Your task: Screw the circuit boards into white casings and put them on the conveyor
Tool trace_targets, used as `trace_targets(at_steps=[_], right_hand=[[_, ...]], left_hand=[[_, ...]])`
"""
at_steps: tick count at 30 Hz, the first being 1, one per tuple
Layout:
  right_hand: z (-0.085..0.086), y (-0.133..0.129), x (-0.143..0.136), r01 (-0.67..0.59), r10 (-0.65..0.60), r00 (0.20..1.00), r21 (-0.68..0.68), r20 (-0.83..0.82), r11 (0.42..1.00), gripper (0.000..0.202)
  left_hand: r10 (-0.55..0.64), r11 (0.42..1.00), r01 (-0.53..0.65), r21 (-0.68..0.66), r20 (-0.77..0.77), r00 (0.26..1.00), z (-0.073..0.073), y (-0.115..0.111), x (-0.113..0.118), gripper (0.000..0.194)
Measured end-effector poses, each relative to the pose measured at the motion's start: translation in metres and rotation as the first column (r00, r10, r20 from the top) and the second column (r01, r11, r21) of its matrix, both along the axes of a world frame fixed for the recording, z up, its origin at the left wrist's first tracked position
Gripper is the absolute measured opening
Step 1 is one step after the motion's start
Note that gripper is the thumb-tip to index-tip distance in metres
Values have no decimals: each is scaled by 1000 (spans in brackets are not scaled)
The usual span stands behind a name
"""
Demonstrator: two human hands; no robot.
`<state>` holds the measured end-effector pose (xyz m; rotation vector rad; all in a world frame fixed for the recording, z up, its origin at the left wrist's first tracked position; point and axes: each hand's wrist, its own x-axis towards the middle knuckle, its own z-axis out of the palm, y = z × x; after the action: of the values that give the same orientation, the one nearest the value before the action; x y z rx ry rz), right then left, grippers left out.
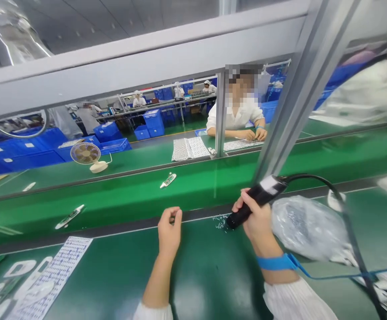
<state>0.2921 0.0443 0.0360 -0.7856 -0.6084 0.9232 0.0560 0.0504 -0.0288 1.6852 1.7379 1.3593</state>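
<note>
My right hand (258,218) is wrapped around a black corded electric screwdriver (255,200), held at a slant. Its lower end is over a scatter of small screws (220,222) on the green bench; I cannot make out the bit. A blue strap (275,262) circles my right wrist. To the left, my left hand (169,226) hovers at the bench's far edge with its fingers curled and thumb against the forefinger. Whatever it may pinch is too small or hidden to name.
A clear plastic bag (308,226) lies beside my right hand. White plastic shells (21,268) and a printed sheet (69,258) lie at left. Circuit-board assemblies (69,217) rest on the green conveyor belt (123,195). A metal post (289,115) rises ahead; a co-worker (236,111) sits opposite.
</note>
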Motion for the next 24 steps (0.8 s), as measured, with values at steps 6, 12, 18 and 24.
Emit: trace_targets(at_steps=[6,12,18,24], right_hand=[[3,-4,3,-36,36,998,-3,53,999,33],[4,-4,12,-60,62,994,-24,93,998,34],[4,-4,10,-46,48,995,-34,83,998,34],[5,-8,-1,-190,190,982,-24,12,982,34]], left_hand=[[-239,968,242,70,-53,970,-3,-38,27,21],[-297,952,303,48,-106,949,1,-37,26,18],[-402,910,415,18,-215,890,0,-45,31,17],[-464,878,476,-40,-313,829,3,-50,39,17]])
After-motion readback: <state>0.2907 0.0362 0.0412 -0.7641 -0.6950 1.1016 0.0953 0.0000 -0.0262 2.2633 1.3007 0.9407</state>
